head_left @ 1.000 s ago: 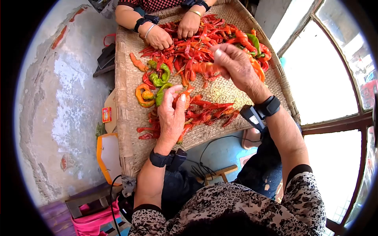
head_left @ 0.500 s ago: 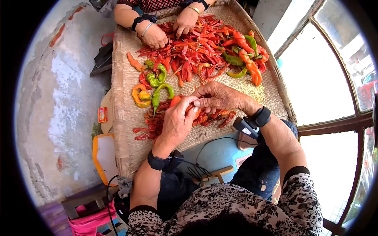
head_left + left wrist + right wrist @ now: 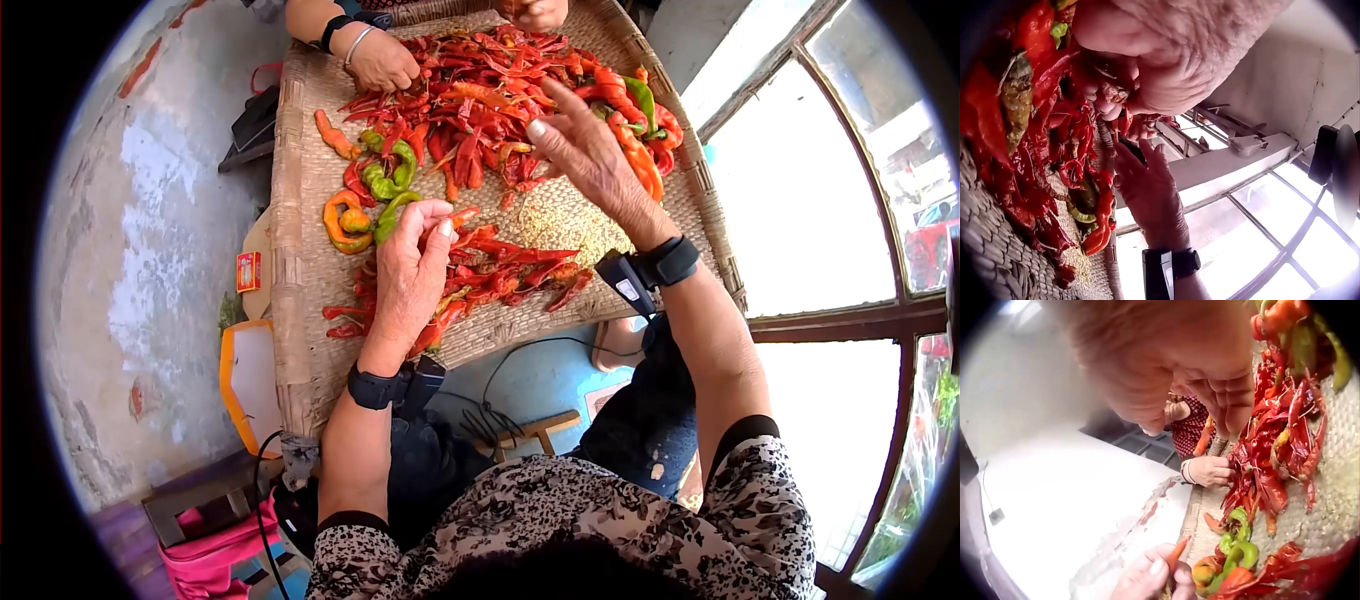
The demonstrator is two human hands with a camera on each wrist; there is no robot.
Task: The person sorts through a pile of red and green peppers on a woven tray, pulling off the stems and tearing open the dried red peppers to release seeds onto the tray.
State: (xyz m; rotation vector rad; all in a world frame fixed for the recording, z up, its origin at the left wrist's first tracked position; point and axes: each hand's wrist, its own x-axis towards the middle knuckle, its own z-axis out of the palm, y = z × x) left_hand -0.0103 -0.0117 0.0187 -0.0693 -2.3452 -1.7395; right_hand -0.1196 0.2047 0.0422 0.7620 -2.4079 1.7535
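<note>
Pinches a chilli (image 3: 452, 218) between the thumb and curled fingers of the left hand (image 3: 408, 275), clear of the tray (image 3: 300, 300), with the orange-red tip slanting up and to the right. Shows again in the right wrist view as a thin orange point (image 3: 1175, 553) above the fingertips. Hangs over the near heap (image 3: 505, 270) of red chillies, just beside the green chillies (image 3: 385, 185) and an orange one curled next to them.

Has the right hand (image 3: 585, 150) up over a pale, speckled bare patch of the tray, at the edge of the big pile (image 3: 480, 80), fingers spread and loosely straight, well apart from the left hand. Seems to hold nothing, though its own wrist view is too blurred to rule out a scrap at the fingertips.

At the far side, another person's hand (image 3: 385, 65) on the pile. To the right, a window (image 3: 840, 200).
</note>
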